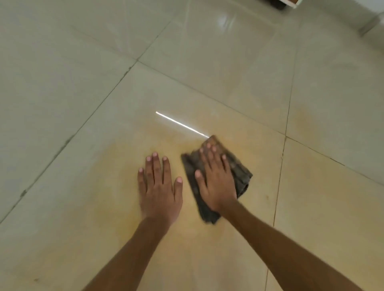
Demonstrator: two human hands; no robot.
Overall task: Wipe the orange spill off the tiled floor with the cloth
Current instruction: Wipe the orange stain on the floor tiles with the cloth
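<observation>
**Two hands, one cloth on an orange-stained floor**

A person's right hand [216, 182] presses flat on a single dark grey cloth [242, 176], just right of the frame's centre. Its fingers are straight and its grip is released rather than closed round the fabric. The crumpled cloth, its edges blurred, lies on the orange spill [124, 170]. The spill is a thin, pale smear covering most of the centre tile, and it shows more faintly on the tile at middle right, across a grout line. The left hand [160, 193] rests palm-down on the stained tile just beside the cloth but apart from it, fingers spread, grip likewise released. Both bare forearms enter from the lower edge. One bright streak of reflected light [180, 124] runs across the glossy cream tiled floor [62, 87] from centre frame to the cloth's upper corner. At the upper right corner a white edge [291, 2] is too cropped to identify.
</observation>
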